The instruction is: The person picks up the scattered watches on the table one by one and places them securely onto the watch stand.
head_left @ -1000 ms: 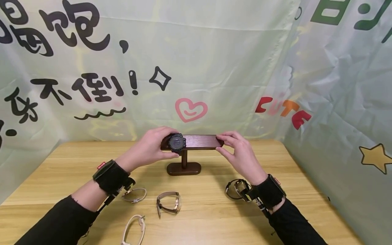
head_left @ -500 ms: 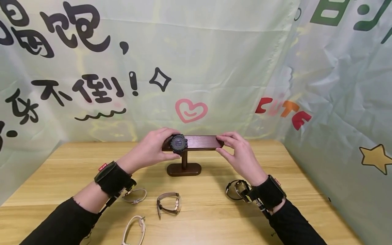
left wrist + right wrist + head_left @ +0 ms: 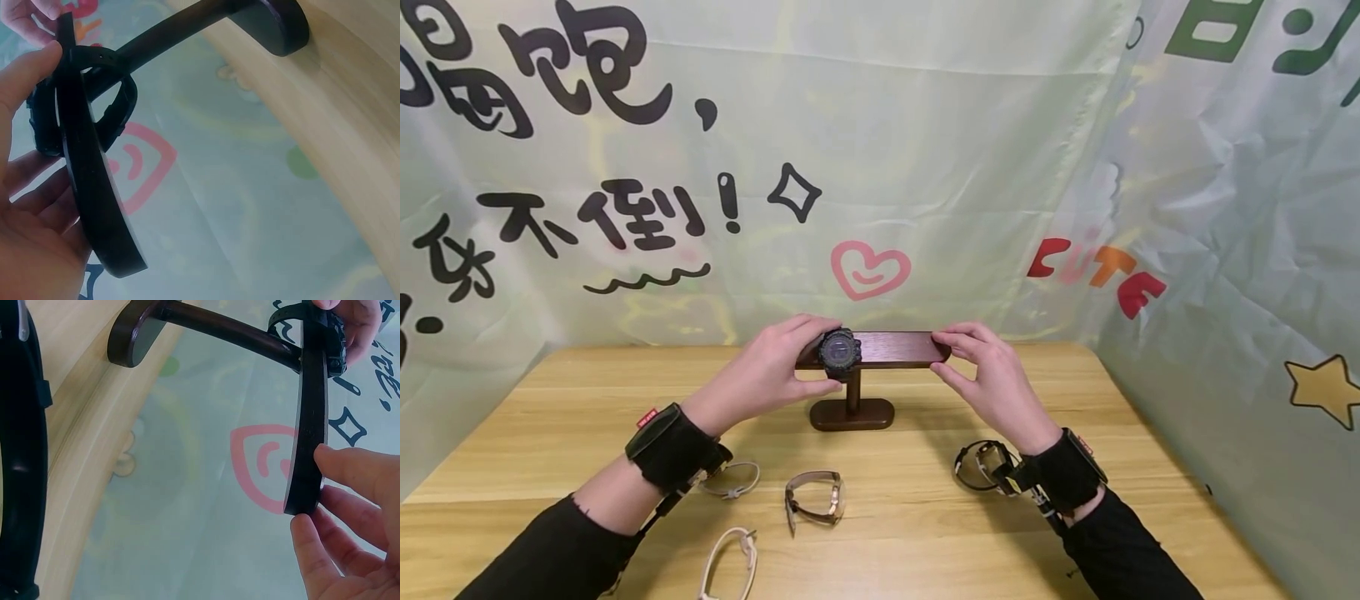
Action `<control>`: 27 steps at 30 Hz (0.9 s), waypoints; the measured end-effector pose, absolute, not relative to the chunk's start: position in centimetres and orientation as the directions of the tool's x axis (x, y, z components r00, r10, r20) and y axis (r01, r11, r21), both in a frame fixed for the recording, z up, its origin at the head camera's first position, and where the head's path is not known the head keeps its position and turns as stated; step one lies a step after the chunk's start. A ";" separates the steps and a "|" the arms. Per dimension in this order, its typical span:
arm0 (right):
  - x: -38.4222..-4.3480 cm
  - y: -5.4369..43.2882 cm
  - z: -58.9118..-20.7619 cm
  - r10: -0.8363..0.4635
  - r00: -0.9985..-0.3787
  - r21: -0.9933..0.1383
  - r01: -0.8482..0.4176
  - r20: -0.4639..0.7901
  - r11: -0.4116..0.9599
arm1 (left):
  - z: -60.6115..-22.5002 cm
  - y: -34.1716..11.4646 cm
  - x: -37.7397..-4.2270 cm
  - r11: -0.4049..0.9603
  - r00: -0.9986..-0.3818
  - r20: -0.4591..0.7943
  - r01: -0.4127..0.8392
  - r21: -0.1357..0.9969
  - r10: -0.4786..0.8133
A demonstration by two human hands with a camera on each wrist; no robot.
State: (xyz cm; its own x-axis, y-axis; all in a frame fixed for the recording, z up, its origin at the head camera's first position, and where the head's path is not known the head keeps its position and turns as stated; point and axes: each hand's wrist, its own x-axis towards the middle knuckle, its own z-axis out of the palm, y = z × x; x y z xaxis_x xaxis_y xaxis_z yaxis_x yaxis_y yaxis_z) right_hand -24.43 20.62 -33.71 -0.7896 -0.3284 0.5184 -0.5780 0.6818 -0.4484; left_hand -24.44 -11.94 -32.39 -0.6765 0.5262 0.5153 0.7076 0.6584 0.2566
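A black digital watch (image 3: 840, 353) sits on the left part of the dark wooden bar (image 3: 898, 349) of a watch stand. In the left wrist view its strap (image 3: 117, 115) loops around the bar. My left hand (image 3: 771, 362) grips the watch, thumb below and fingers above in the head view. At the bar's right end, my right hand (image 3: 992, 375) pinches the tip between thumb and fingers, as the right wrist view also shows. The stand's oval base (image 3: 852, 414) rests on the table.
Nearer me on the wooden table (image 3: 910, 542) lie a brown-strapped watch (image 3: 814, 502), a pale-strapped watch (image 3: 730, 562) and a thin pale band (image 3: 733, 481). Another dark-banded watch (image 3: 988, 465) lies beside my right wrist. A printed cloth (image 3: 970, 167) hangs behind.
My left hand and the black watch have slid slightly to the right along the bar. The right hand keeps its hold on the bar's end.
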 end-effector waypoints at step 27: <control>-24.1 20.6 -33.5 -0.344 -0.754 -0.392 -0.606 0.559 0.692 | -31.9 -12.5 -19.1 0.607 -0.593 0.613 0.763 0.222 0.522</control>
